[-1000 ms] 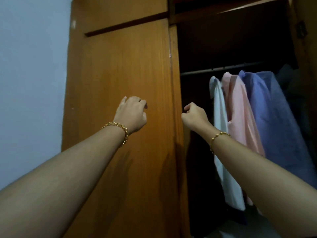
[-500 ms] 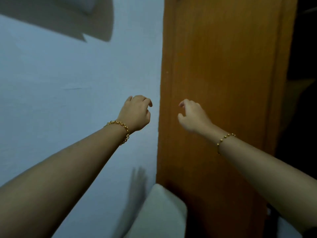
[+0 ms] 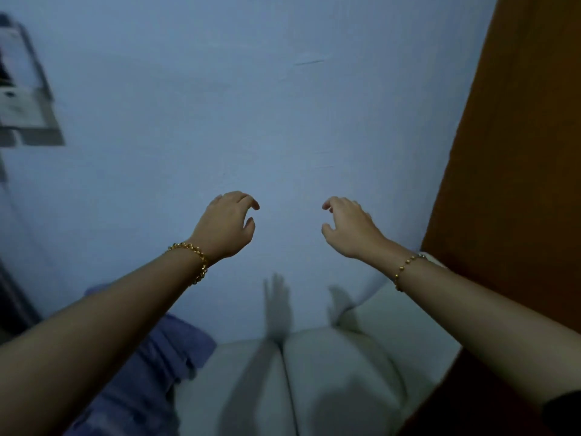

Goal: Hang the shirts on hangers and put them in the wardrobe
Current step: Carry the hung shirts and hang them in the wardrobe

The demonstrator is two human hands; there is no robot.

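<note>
Both my arms reach forward in front of a pale blue wall. My left hand (image 3: 227,224) hangs in the air with loosely curled fingers and holds nothing. My right hand (image 3: 349,227) is the same, fingers relaxed and empty. A blue-purple shirt (image 3: 147,376) lies crumpled at the lower left, below my left forearm, on the edge of a white cushioned seat (image 3: 339,369). The wooden wardrobe side (image 3: 515,152) fills the right edge; its inside and the hung shirts are out of view.
A white, blurred fixture (image 3: 22,99) hangs on the wall at the upper left. A dark edge runs down the far left. The white seat fills the bottom middle, between the shirt and the wardrobe.
My view has swung left, away from the open wardrobe and its hung shirts, onto the wall and the seat. Both hands stayed raised and empty, fingers loosening slightly.
</note>
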